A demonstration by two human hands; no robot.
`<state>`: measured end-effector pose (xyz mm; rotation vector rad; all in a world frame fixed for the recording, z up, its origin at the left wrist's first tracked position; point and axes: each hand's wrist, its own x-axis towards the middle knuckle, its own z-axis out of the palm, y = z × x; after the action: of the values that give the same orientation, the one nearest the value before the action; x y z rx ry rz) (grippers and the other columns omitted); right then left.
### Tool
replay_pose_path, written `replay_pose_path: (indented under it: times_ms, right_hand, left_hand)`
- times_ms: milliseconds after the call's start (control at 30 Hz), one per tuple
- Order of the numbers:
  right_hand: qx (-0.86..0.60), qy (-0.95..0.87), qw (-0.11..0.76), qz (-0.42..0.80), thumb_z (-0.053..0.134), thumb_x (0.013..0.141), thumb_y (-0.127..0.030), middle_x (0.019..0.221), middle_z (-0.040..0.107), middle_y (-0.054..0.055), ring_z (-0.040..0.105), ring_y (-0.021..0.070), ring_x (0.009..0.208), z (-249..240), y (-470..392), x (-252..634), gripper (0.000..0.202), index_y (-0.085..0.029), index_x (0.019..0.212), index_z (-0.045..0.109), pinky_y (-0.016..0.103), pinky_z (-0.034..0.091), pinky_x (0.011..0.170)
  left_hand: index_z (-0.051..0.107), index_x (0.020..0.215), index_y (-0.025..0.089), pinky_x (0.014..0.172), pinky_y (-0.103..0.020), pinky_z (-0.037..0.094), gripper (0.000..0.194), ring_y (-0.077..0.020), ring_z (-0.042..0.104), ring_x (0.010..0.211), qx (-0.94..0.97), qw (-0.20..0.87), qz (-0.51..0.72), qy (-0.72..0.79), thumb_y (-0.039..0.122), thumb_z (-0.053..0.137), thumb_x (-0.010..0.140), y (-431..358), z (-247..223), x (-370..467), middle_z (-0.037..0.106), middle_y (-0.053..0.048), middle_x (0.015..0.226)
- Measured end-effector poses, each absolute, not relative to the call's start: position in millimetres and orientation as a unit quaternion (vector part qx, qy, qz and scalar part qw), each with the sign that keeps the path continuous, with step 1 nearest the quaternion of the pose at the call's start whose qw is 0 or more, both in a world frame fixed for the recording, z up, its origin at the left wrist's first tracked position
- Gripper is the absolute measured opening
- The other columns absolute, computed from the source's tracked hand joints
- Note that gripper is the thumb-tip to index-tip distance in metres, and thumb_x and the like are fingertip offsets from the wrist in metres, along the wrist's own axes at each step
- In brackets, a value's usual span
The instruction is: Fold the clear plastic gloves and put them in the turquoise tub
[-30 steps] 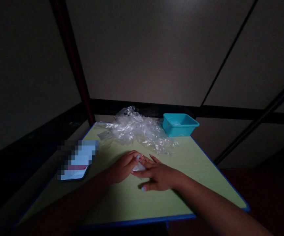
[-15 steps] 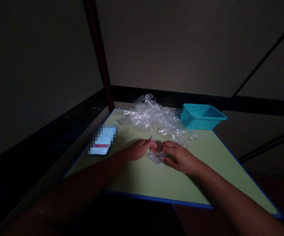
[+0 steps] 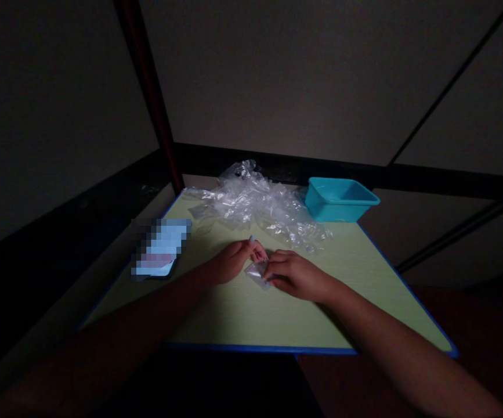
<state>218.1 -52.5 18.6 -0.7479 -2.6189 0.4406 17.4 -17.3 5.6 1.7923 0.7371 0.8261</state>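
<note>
A small clear plastic bag (image 3: 257, 273) lies low over the table in front of me, between my two hands. My right hand (image 3: 299, 276) pinches its right side, thumb and fingertips closed together on the film. Just beyond the bag's upper edge is my left hand (image 3: 234, 259), its thumb raised apart from loosely curled fingers. Nothing shows between that thumb and the fingers, which are close to the bag; whether they touch it is unclear.
A crumpled heap of clear plastic bags (image 3: 251, 200) spreads across the back of the pale green table (image 3: 251, 325). At the back right corner stands a turquoise basket (image 3: 336, 210). A lit phone (image 3: 159, 249), partly blurred out, lies by the left edge. Walls surround the table's far sides.
The whole view has shifted, so everything sits further left. My right hand has moved slightly over the small bag, and my left thumb remains raised.
</note>
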Motion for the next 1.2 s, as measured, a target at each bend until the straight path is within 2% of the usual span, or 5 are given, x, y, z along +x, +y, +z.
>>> replay_pose_path:
  times_ms: [467,667,933,1067,1200]
  right_hand:
    - [-0.296,-0.918,0.234,0.121,0.054,0.089,-0.024,0.089,0.064,0.006,0.058,0.0194,0.088,21,-51,222,0.012,-0.018,0.093,0.063,0.034,0.042,0.08]
    - [-0.35,-0.881,0.308,0.085,0.06,0.085,-0.037,0.116,0.058,0.013,0.051,0.0254,0.11,22,-48,227,0.043,-0.019,0.123,0.052,0.042,0.039,0.095]
    - [-0.521,-0.814,0.256,-0.022,0.073,0.071,-0.049,0.157,0.007,0.013,0.006,0.0354,0.143,18,-44,231,0.106,-0.031,0.15,0.005,0.065,0.004,0.107]
    - [-0.592,-0.752,0.275,-0.088,0.074,0.068,-0.054,0.157,0.001,0.012,0.001,0.0339,0.143,17,-38,233,0.118,-0.033,0.149,-0.01,0.068,0.004,0.105]
    - [-0.63,-0.725,0.257,-0.103,0.074,0.066,-0.055,0.157,-0.003,0.014,-0.001,0.0374,0.143,17,-32,237,0.122,-0.034,0.147,-0.014,0.075,0.006,0.099]
  left_hand:
    - [0.059,0.088,0.016,0.077,-0.033,0.047,0.057,-0.0189,0.059,0.076,0.726,0.484,0.368,0.322,0.067,0.035,0.086,-16,4,17,0.062,-0.007,0.082]
    - [0.045,0.121,0.018,0.084,-0.035,0.046,0.041,-0.0204,0.057,0.093,0.739,0.375,0.437,0.349,0.043,0.047,0.089,-13,5,11,0.055,-0.01,0.111]
    - [0.028,0.139,0.022,0.106,-0.051,0.028,0.085,-0.0355,0.036,0.127,0.772,-0.044,0.532,0.345,0.044,0.073,0.071,-7,22,-4,0.036,-0.016,0.138]
    - [0.016,0.146,0.024,0.107,-0.057,0.023,0.116,-0.0431,0.023,0.135,0.753,-0.117,0.537,0.361,0.054,0.082,0.055,1,24,-7,0.017,-0.018,0.152]
    - [0.019,0.148,0.024,0.105,-0.065,0.016,0.125,-0.0508,0.008,0.137,0.799,-0.112,0.423,0.412,0.048,0.088,0.046,3,12,-2,-0.001,-0.021,0.156]
